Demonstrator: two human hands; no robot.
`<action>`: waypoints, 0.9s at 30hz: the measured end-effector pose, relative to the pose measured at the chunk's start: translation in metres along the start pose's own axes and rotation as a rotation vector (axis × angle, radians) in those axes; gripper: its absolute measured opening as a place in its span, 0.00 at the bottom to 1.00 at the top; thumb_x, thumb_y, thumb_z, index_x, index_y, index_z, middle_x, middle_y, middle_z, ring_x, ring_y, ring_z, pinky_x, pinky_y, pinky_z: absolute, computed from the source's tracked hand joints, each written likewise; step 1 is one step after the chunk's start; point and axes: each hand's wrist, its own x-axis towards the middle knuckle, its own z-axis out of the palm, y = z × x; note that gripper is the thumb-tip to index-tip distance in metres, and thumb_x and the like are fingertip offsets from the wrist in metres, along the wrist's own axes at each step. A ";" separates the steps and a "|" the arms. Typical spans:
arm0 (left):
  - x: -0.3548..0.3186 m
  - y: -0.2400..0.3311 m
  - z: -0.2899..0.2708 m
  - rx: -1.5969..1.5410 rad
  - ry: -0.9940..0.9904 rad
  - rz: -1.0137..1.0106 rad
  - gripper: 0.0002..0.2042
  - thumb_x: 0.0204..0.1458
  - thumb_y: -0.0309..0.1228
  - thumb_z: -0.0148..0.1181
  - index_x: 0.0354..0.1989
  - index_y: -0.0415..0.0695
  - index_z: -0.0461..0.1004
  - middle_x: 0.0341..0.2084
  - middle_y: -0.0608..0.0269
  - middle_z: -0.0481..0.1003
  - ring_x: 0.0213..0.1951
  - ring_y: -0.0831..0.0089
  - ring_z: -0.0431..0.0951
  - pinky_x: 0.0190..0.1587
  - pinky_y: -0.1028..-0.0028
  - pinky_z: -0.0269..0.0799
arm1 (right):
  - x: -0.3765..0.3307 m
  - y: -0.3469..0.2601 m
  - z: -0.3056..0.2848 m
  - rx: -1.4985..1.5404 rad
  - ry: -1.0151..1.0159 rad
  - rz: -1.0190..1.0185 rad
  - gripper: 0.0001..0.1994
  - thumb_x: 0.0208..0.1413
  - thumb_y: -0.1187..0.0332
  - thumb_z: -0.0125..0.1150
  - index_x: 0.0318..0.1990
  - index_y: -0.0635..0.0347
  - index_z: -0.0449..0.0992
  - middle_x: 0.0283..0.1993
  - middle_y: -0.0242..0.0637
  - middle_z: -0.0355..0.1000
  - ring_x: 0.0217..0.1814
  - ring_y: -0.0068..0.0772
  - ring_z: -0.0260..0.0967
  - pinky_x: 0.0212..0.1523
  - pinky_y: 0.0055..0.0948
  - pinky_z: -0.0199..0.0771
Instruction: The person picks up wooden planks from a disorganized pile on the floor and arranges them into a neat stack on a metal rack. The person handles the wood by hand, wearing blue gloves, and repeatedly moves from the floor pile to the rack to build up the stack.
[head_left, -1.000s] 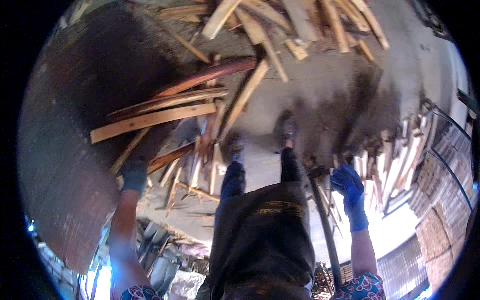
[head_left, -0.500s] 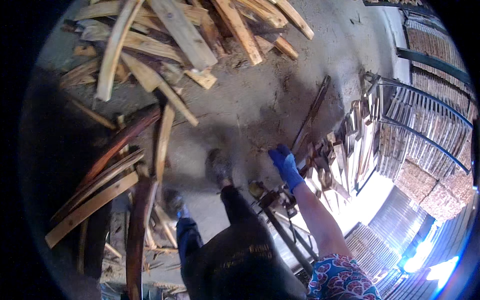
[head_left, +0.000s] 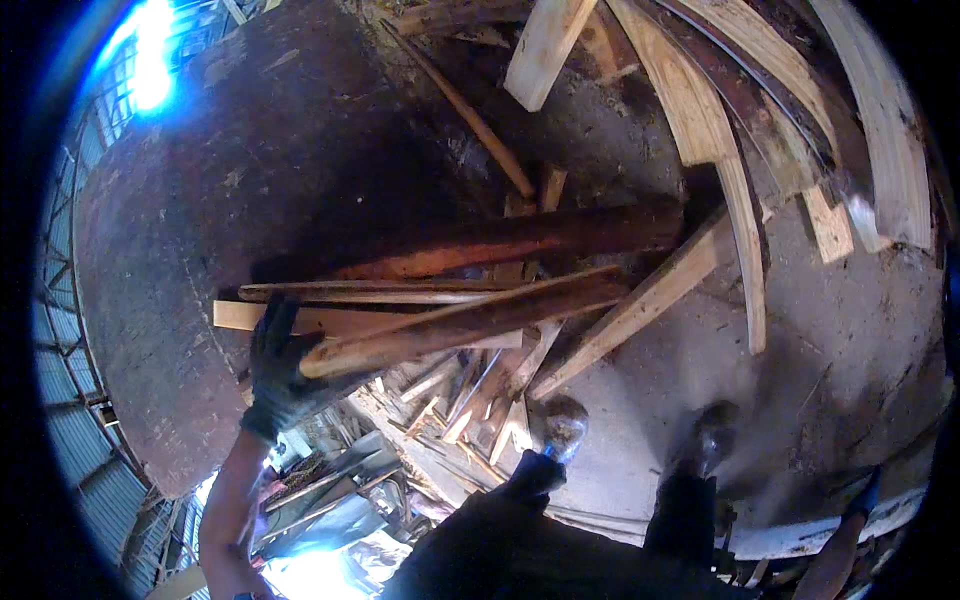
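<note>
My left hand, in a dark glove, is at the left end of a rough wooden slab with brown bark along its side. The hand appears closed around that end, with fingers reaching up over a pale plank just behind; the thumb is hidden. A thin board and a reddish-brown slab lie beyond, roughly parallel. Far off at the lower right, my right hand in a blue glove hangs away from the wood, its fingers too dim to make out.
A large dark, worn surface rises at the left. Long curved offcuts are piled at the upper right. One narrow piece slants down beside my shoe. Splintered scraps litter the floor below the slab.
My view has swung left, from the racks of stacked wood to the slabs. My left hand has come into view at the slab's end. The right hand now shows only near the right edge.
</note>
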 end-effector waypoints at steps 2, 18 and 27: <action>0.022 -0.018 0.008 0.057 -0.075 0.057 0.25 0.31 0.42 0.68 0.41 0.49 0.70 0.57 0.46 0.59 0.58 0.47 0.58 0.55 0.51 0.56 | 0.008 0.012 -0.019 0.037 0.002 0.033 0.33 0.54 0.46 0.44 0.61 0.59 0.53 0.63 0.38 0.50 0.63 0.36 0.47 0.60 0.35 0.46; 0.075 -0.055 -0.004 0.231 -0.278 0.136 0.30 0.26 0.44 0.70 0.43 0.50 0.72 0.45 0.52 0.65 0.50 0.55 0.64 0.51 0.56 0.58 | -0.234 -0.093 0.169 0.794 -0.359 0.168 0.17 0.58 0.56 0.47 0.49 0.55 0.66 0.45 0.33 0.67 0.46 0.29 0.63 0.47 0.30 0.65; 0.063 -0.050 -0.004 0.025 -0.369 0.108 0.37 0.25 0.43 0.71 0.51 0.47 0.68 0.48 0.47 0.66 0.50 0.50 0.66 0.52 0.57 0.61 | -0.589 -0.104 0.336 0.772 -1.302 0.775 0.18 0.55 0.69 0.55 0.53 0.58 0.63 0.49 0.38 0.67 0.55 0.36 0.62 0.57 0.34 0.63</action>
